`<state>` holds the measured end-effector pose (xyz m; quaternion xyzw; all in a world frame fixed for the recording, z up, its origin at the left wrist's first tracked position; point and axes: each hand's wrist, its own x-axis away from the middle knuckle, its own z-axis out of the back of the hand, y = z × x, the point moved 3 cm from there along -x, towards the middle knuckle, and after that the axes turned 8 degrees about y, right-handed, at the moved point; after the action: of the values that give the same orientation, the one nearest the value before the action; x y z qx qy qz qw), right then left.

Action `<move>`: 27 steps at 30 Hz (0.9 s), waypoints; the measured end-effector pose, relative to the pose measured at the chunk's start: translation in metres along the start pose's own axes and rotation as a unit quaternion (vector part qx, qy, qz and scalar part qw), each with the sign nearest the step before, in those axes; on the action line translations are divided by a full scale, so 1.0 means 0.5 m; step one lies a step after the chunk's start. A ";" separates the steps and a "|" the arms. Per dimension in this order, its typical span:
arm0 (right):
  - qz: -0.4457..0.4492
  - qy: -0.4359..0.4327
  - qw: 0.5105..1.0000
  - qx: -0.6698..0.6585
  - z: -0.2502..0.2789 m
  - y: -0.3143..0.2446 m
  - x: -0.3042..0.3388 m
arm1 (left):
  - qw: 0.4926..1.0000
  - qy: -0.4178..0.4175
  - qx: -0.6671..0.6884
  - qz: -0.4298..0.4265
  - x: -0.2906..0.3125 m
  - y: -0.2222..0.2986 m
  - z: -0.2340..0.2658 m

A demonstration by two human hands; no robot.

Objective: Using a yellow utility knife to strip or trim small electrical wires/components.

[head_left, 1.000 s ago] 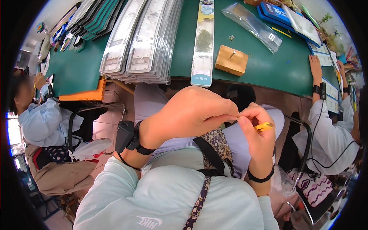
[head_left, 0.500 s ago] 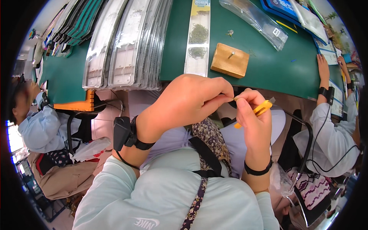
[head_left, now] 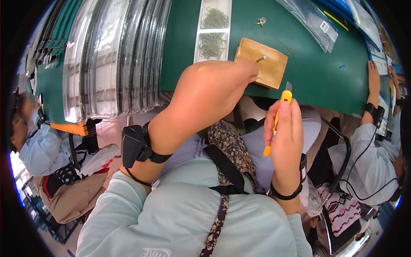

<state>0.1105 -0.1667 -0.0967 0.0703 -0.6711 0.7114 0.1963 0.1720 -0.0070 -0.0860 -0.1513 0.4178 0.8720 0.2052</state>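
Observation:
My right hand (head_left: pixel 286 128) is closed round a yellow craft knife (head_left: pixel 280 113), its bare blade pointing up toward the table edge. At the near-left corner of a wooden block (head_left: pixel 267 58) is my left hand (head_left: pixel 214 88), fingers pinched together. Whatever lies in that pinch is hidden. A metal nail or pin (head_left: pixel 262 58) stands up from the block's top. Left of the block lies a long white tray (head_left: pixel 197 49) with tangled thin greenish pieces (head_left: pixel 214 45) in its compartments.
Stacked clear plastic trays (head_left: pixel 96 77) crowd the green table (head_left: pixel 312 81) at left. At back right lies a clear plastic bag (head_left: pixel 314 25). Small wire bits (head_left: pixel 260 21) and a blue scrap (head_left: pixel 342 66) are scattered about. People sit on both sides.
My hands have parted. The left has moved forward to the block, while the right has drawn clear of it and turned the knife more upright, blade up.

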 end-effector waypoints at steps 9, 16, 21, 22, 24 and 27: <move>0.057 0.032 0.972 0.226 -0.027 0.010 -0.014 | 0.996 -0.052 -0.046 -0.057 -0.007 -0.008 -0.027; 0.121 0.036 0.957 0.261 -0.046 0.014 -0.022 | 0.995 -0.043 -0.043 -0.075 -0.009 -0.014 -0.032; 0.208 0.052 0.918 0.335 -0.052 0.006 -0.030 | 0.994 -0.051 -0.033 -0.085 -0.010 -0.025 -0.034; 0.223 0.054 0.899 0.374 -0.053 0.003 -0.031 | 0.995 -0.053 -0.030 -0.084 -0.009 -0.026 -0.034; 0.234 0.058 0.882 0.405 -0.058 -0.001 -0.031 | 0.994 -0.054 -0.035 -0.085 -0.009 -0.029 -0.034; 0.243 0.066 0.853 0.457 -0.056 0.000 -0.026 | 0.994 -0.057 -0.036 -0.085 -0.007 -0.032 -0.040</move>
<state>0.1268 -0.1414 -0.1041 -0.0605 -0.2514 0.9660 0.0070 0.1846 -0.0145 -0.1069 -0.1436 0.3593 0.8731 0.2965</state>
